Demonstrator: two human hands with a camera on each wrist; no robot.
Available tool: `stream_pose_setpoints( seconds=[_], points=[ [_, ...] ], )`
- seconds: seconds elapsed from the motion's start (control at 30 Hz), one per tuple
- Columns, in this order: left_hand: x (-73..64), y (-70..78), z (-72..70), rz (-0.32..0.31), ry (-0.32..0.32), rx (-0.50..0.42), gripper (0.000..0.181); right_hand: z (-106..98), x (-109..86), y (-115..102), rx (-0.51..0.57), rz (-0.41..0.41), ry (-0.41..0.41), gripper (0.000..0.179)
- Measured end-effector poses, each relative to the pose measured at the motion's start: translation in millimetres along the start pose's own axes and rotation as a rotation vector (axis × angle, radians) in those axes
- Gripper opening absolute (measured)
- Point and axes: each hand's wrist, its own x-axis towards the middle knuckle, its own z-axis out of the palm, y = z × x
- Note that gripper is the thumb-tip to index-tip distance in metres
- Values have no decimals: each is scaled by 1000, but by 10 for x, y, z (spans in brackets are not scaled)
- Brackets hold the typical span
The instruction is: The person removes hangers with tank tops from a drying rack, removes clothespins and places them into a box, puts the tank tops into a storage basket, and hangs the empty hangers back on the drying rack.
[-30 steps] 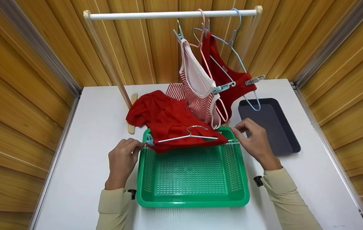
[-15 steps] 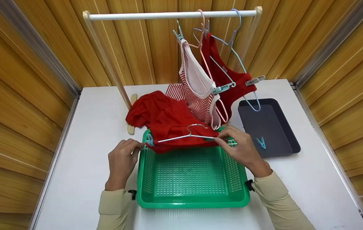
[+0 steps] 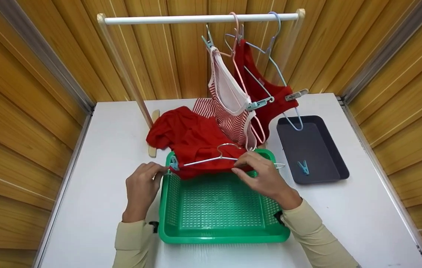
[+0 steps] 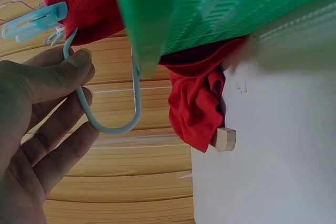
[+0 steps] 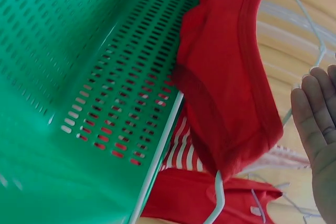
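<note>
1. Head view: the right hand [image 3: 264,178] has slid inward along the hanger [image 3: 201,162] over the last second, from its right end toward the hook. In the right wrist view its fingers lie straight; I cannot tell whether the thumb and forefinger touch the wire or the cloth.
2. The left hand [image 3: 142,188] has stayed put, pinching the hanger's rounded left end, as the left wrist view shows.
3. The red garment [image 3: 192,132] is on the hanger, draped over the far rim of the green basket [image 3: 224,238], its bulk on the table [image 3: 116,134] toward the back edge.
4. A blue clip [image 3: 174,163] sits at the garment's left side; another, the loose clip [image 3: 303,168], lies in the dark tray [image 3: 295,143] near the table's right edge, in plain sight now that the hand has left there.
5. I see no clip at the hanger's right end, so I judge that only the left side is fastened.
</note>
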Motion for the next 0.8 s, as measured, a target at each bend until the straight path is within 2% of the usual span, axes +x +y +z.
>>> stream_pose_setpoints(
  seconds=[0.27, 0.47, 0.8],
  points=[
    [-11, 3, 3, -2, 0, 6, 14, 105, 49, -83, 10, -11, -31, 26],
    [-15, -4, 8, 4, 6, 3, 15, 177, 86, -128, 4, -39, -52, 17],
    [-2, -10, 10, 3, 8, 1, 14, 320, 251, -237, 4, -97, -77, 17]
  ],
)
